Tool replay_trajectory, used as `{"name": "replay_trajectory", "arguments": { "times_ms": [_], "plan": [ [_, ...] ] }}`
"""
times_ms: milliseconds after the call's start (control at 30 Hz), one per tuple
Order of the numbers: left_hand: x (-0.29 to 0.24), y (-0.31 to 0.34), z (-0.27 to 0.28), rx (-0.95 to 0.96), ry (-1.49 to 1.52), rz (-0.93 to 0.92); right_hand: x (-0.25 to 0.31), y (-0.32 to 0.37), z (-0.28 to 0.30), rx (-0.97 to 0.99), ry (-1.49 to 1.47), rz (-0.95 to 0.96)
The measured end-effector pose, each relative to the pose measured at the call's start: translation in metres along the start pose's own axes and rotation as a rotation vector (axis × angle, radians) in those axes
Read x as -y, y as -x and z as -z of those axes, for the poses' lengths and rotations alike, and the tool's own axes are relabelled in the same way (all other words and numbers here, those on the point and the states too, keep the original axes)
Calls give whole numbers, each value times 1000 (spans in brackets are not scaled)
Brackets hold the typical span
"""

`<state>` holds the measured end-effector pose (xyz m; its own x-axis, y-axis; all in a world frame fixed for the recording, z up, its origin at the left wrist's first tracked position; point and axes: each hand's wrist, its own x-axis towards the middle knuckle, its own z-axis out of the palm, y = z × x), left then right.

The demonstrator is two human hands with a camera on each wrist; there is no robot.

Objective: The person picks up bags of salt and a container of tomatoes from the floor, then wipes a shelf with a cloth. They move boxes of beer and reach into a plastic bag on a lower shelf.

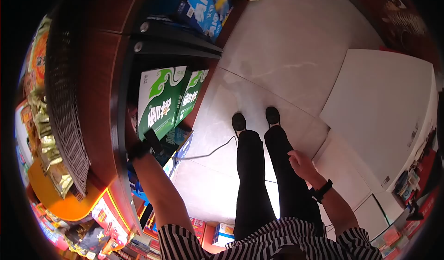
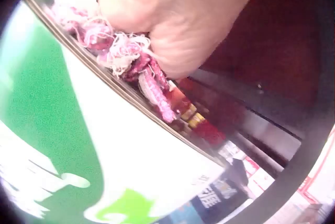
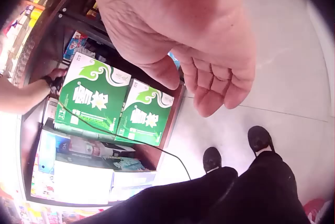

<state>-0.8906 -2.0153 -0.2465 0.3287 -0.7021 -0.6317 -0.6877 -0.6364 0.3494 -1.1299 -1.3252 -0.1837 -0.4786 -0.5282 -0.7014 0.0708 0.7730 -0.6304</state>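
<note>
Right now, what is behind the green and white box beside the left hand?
Behind the box, frayed pink and white strands touch the left hand; something red and yellow shows beyond. The box covers the rest.

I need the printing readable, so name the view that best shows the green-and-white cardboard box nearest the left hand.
The right wrist view: it shows the printed front of the green-and-white cardboard box broad and nearly whole. The head view has that front narrower and slanted; the left wrist view gives only a cropped, tilted close-up.
</note>
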Motion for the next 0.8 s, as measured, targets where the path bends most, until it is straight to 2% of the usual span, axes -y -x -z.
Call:
{"name": "replay_trajectory", "arguments": {
  "times_ms": [33,100,233,267,300,367,433,533,567,600,633,700,733,767,800],
  "plan": [
    [45,25,16,-22,-5,50,5,-3,0,5,-9,19],
    [74,28,50,-64,-22,149,13,-6,-7,28,-14,56],
    [123,35,77,-121,-69,336,25,-7,-13,40,6,133],
    [150,23,80,-165,26,-286,25,-4,-13,45,4,132],
    [138,45,75,-166,25,-287,24,-2,-12,54,9,123],
    [80,89,16,-148,62,-246,21,1,-11,59,11,113],
    [59,139,4,-140,79,-218,15,5,-7,66,-1,70],
    [-43,177,-98,-353,-799,-1014,5,8,-4,38,14,103],
    [-49,200,-102,-416,-1098,-1275,5,9,-2,36,15,100],
    [-86,246,-121,-42,-897,-637,7,8,0,20,2,103],
    [-83,258,-130,-38,-898,-636,9,9,1,7,-12,105],
    [-78,271,-139,-279,-343,-1373,11,9,3,7,-40,95],
    [-78,291,-130,-345,-707,-1335,12,9,3,8,-73,88],
    [-63,276,-118,-348,-715,-1331,12,9,2,16,-77,88],
    [-39,238,-104,-376,-725,-1401,11,7,1,16,-73,91]
  ]
}}
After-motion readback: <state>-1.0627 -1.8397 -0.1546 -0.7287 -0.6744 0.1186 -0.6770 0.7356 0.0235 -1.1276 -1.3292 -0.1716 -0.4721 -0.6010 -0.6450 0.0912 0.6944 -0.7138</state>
